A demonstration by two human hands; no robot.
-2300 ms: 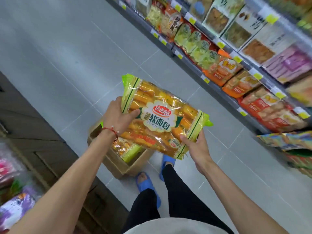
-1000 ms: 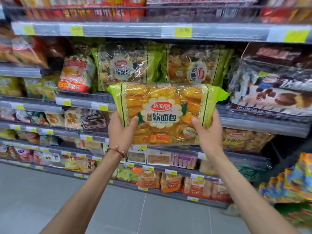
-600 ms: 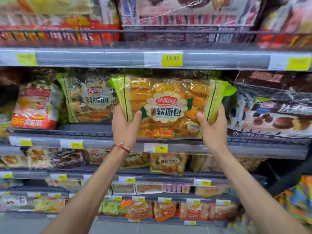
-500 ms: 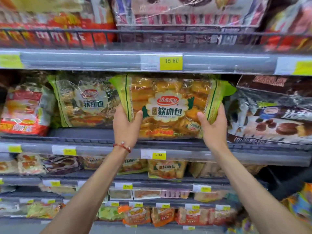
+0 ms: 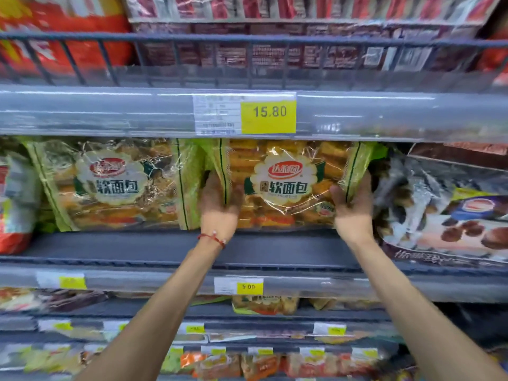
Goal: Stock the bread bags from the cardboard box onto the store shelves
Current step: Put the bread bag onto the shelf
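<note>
A green-and-clear bread bag (image 5: 286, 182) full of golden rolls stands upright deep on the grey shelf (image 5: 154, 248). My left hand (image 5: 218, 207), with a red string at the wrist, grips its lower left edge. My right hand (image 5: 353, 209) grips its lower right edge. A second bread bag (image 5: 110, 185) of the same kind stands upright just to its left, the two touching. The cardboard box is out of view.
A dark bag of chocolate cakes (image 5: 450, 213) lies to the right of my right hand. A red-and-white packet (image 5: 13, 210) sits at the far left. The upper shelf rail (image 5: 110, 111) with a 15.80 price tag (image 5: 268, 113) hangs just above the bags. Lower shelves hold more snack packs.
I turned from the box on the floor to the shelves, raised the bread bag and pushed it into the shelf beside the other bag. Both hands stayed on it.
</note>
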